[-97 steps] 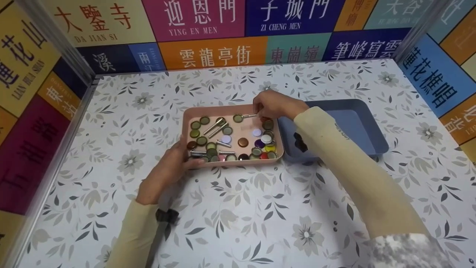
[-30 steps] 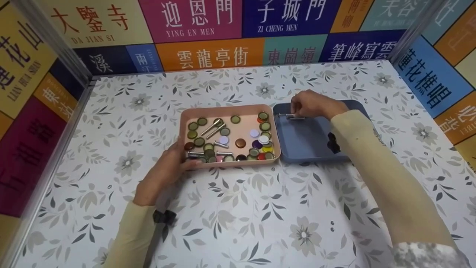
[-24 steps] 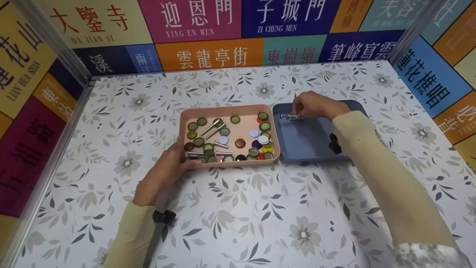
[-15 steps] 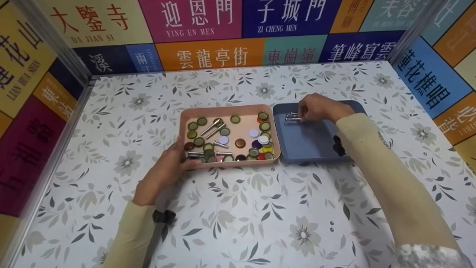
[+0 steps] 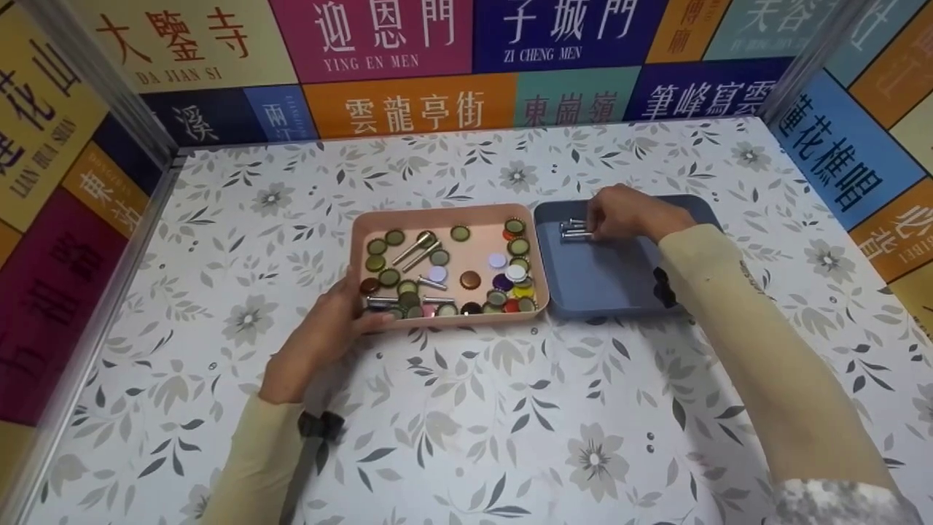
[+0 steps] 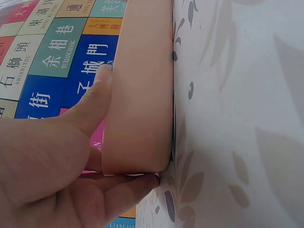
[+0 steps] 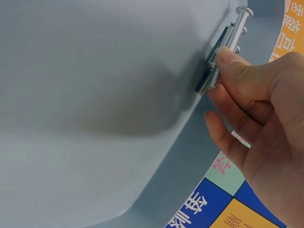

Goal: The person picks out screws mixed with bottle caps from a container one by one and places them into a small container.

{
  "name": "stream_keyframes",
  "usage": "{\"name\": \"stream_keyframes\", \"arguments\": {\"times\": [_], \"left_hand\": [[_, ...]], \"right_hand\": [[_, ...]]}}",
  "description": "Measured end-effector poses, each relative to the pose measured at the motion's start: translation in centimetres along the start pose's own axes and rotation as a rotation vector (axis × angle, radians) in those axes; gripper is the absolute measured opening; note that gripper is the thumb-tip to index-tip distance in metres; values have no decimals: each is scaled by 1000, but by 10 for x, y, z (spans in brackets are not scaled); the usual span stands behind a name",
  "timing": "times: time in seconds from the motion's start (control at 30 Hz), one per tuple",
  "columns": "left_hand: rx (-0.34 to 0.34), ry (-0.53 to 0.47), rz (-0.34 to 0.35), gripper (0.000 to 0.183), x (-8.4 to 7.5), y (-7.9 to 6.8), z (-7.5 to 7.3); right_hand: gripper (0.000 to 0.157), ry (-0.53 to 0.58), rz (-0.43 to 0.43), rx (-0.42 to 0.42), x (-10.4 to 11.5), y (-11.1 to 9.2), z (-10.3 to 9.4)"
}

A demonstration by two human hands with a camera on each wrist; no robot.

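In the head view my left hand [image 5: 324, 324] holds the left end of a pink tray [image 5: 466, 321]. The left wrist view shows its thumb [image 6: 97, 102] over the rim and fingers against the outside near a corner. In the tray lie several bottle caps, such as a brown one [image 5: 470, 280], and several silver bolts [image 5: 417, 251]. My right hand [image 5: 627, 213] is inside the blue tray [image 5: 609, 284], at its back left. Between thumb and fingertips it pinches a round-headed bolt [image 7: 237, 31], close beside other bolts near the tray wall; they partly hide one another.
Both trays stand side by side, edges nearly touching, on a table [image 5: 466, 423] with a floral cover. A panel printed with signs [image 5: 408, 109] stands behind the table, with more printed panels at left and right.
My right hand has carried a bolt from the pink tray into the blue one, then shifted slightly right and toward me there. My left hand has stayed on the pink tray.
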State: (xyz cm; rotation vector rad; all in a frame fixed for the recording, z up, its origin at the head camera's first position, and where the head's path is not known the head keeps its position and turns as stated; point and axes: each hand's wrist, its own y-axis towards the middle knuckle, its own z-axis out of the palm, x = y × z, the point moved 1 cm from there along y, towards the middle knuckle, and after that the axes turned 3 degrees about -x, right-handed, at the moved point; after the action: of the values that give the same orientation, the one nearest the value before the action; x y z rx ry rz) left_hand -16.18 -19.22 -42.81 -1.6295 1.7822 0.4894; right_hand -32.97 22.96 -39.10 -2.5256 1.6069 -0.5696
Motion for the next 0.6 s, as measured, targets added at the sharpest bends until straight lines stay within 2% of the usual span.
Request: {"name": "stream_keyframes", "arguments": {"times": [0.6], "left_hand": [[3, 26, 1, 100, -1, -1, 0]], "right_hand": [[12, 31, 10, -36, -9, -4, 8]]}}
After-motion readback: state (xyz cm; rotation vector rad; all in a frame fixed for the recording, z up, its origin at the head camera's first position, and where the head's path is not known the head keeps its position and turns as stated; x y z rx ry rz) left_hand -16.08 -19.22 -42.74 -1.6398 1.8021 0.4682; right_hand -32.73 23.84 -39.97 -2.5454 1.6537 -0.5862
